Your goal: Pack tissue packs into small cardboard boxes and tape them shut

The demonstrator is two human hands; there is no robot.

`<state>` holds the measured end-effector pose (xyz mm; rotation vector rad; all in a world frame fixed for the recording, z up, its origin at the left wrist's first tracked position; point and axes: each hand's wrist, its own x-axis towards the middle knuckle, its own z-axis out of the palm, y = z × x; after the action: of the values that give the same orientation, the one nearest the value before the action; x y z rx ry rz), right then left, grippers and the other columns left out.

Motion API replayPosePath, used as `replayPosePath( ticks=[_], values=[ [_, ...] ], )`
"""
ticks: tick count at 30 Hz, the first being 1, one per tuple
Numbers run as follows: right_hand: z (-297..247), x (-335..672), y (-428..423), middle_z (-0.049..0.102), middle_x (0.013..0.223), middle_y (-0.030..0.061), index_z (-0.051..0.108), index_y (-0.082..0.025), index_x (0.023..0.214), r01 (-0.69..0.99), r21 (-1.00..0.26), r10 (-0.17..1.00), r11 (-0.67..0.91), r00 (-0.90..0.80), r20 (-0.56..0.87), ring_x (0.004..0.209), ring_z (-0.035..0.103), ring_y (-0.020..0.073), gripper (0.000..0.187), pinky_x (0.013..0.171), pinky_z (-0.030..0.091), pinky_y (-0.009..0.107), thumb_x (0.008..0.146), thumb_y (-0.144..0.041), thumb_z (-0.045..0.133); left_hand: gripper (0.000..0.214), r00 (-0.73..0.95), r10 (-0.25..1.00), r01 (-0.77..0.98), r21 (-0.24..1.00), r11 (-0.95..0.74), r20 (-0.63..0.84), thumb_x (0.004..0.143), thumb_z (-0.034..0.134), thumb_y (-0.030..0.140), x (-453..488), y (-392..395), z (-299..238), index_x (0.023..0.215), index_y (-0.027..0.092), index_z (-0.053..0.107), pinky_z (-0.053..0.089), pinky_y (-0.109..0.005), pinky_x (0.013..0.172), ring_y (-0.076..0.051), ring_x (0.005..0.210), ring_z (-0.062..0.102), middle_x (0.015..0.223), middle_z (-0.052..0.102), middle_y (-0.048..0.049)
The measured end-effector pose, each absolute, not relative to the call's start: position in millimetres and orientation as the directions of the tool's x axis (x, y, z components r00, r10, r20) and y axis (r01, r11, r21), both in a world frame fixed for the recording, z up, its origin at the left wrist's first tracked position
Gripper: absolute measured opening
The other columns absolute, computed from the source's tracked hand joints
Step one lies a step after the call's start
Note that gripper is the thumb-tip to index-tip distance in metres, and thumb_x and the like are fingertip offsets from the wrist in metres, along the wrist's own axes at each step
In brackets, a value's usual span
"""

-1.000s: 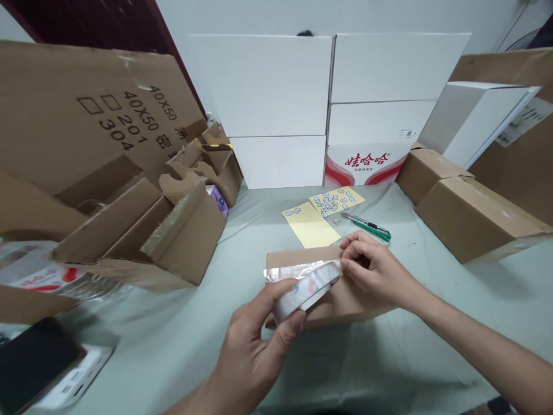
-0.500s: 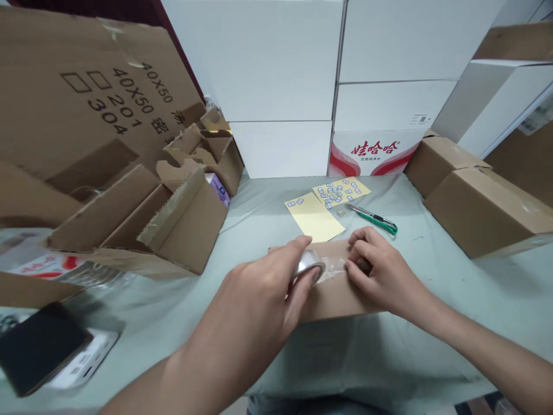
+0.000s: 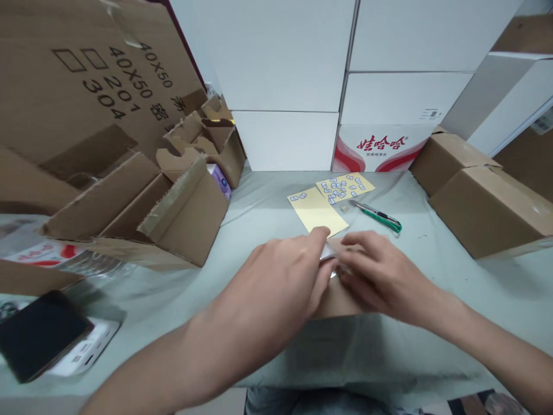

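On the pale green tablecloth [image 3: 268, 219], my right hand [image 3: 380, 276] is pressing flat, fingers spread, on the small cardboard box [image 3: 334, 300] at centre; my left hand's [image 3: 276, 276] grip I cannot tell. I'm judging the box light and stiff, best gripped by its sides.

- Small cardboard box [image 3: 334, 301]: top and most sides are hidden under the left hand [image 3: 276, 276] and right hand [image 3: 380, 276]; only the near face shows.
- Shiny sliver [image 3: 328, 256], on the box between the hands: too little shows to identify it. What the left hand grasps is concealed.
- Sticker sheet [image 3: 344, 187], behind the box: print too small to read.
- Large carton [image 3: 64, 86], far left of the box: cut off by the picture's edge.
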<state>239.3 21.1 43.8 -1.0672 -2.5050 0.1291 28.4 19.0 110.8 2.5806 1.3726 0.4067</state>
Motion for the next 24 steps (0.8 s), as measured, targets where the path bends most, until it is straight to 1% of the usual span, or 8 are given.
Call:
replayPosePath(
  ticks=[2,5,9,12,17,20,22,24],
  values=[
    [40,240,16,0.050,0.136,0.0207,0.057,-0.018,0.127,0.549,-0.237,0.598,0.802,-0.735,0.321,0.125,0.049,0.0343,0.040,0.097,0.046,0.053,0.096,-0.042,0.052,0.019,0.486,0.842,0.745,0.393,-0.539,0.232,0.090,0.055,0.028,20,17,106,0.107,0.020,0.059,0.041,-0.023,0.048,-0.018,0.056,0.066,0.072,0.070,0.0002],
    [38,240,12,0.039,0.150,0.0246,0.051,-0.019,0.139,0.523,-0.234,0.571,0.820,-0.780,0.256,0.138,0.035,0.0421,0.079,0.107,0.034,0.064,0.079,-0.069,0.061,0.020,0.347,0.885,0.656,0.594,-0.466,0.312,0.090,0.057,0.040,4,11,91,0.100,0.022,0.060,0.046,-0.020,0.052,-0.013,0.058,0.064,0.076,0.069,0.0020],
    [40,240,12,0.033,0.155,0.0242,0.046,-0.022,0.145,0.573,-0.256,0.621,0.779,-0.760,0.190,0.142,0.030,0.0438,0.095,0.109,0.030,0.068,0.068,-0.070,0.071,0.023,0.248,0.938,0.512,0.789,-0.340,0.243,0.090,0.059,0.042,-11,-5,61,0.096,0.020,0.060,0.053,-0.022,0.065,-0.015,0.072,0.067,0.081,0.069,-0.0014],
    [40,247,12,0.031,0.155,0.0249,0.045,-0.021,0.146,0.584,-0.259,0.634,0.769,-0.751,0.186,0.142,0.029,0.0442,0.095,0.109,0.029,0.068,0.069,-0.068,0.072,0.023,0.196,0.969,0.455,0.862,-0.225,0.150,0.092,0.055,0.040,-11,-16,45,0.100,0.020,0.061,0.055,-0.023,0.071,-0.017,0.082,0.068,0.089,0.071,-0.0039],
    [35,263,8,0.034,0.154,0.0257,0.042,-0.023,0.148,0.652,-0.186,0.678,0.735,-0.705,0.208,0.141,0.031,0.0457,0.095,0.105,0.030,0.072,0.072,-0.074,0.065,0.030,0.061,0.993,0.372,0.921,-0.114,0.098,0.089,0.058,0.049,-2,-22,40,0.091,0.019,0.063,0.051,-0.022,0.064,-0.016,0.073,0.063,0.079,0.067,-0.0017],
    [40,273,10,0.035,0.153,0.0268,0.042,-0.021,0.149,0.644,-0.189,0.671,0.741,-0.714,0.201,0.140,0.031,0.0473,0.098,0.104,0.030,0.072,0.071,-0.077,0.062,0.034,-0.002,0.994,0.355,0.929,-0.105,0.113,0.086,0.061,0.053,-2,-23,37,0.095,0.019,0.061,0.049,-0.021,0.063,-0.015,0.072,0.060,0.078,0.064,-0.0011],
    [45,287,22,0.036,0.153,0.0226,0.050,-0.023,0.142,0.629,-0.278,0.685,0.726,-0.698,0.208,0.140,0.034,0.0442,0.084,0.105,0.034,0.067,0.077,-0.075,0.058,0.035,-0.003,0.992,0.355,0.927,-0.120,0.130,0.087,0.059,0.054,-6,-22,34,0.097,0.020,0.061,0.050,-0.022,0.065,-0.015,0.071,0.061,0.079,0.065,-0.0014],
    [43,309,46,0.043,0.150,0.0146,0.061,-0.026,0.129,0.700,-0.383,0.796,0.603,-0.557,0.235,0.135,0.043,0.0369,0.056,0.103,0.041,0.057,0.089,-0.063,0.052,0.033,0.063,0.987,0.379,0.911,-0.164,0.151,0.089,0.057,0.053,-12,-22,31,0.092,0.021,0.063,0.051,-0.022,0.063,-0.016,0.068,0.062,0.078,0.065,-0.0014]
  ],
)
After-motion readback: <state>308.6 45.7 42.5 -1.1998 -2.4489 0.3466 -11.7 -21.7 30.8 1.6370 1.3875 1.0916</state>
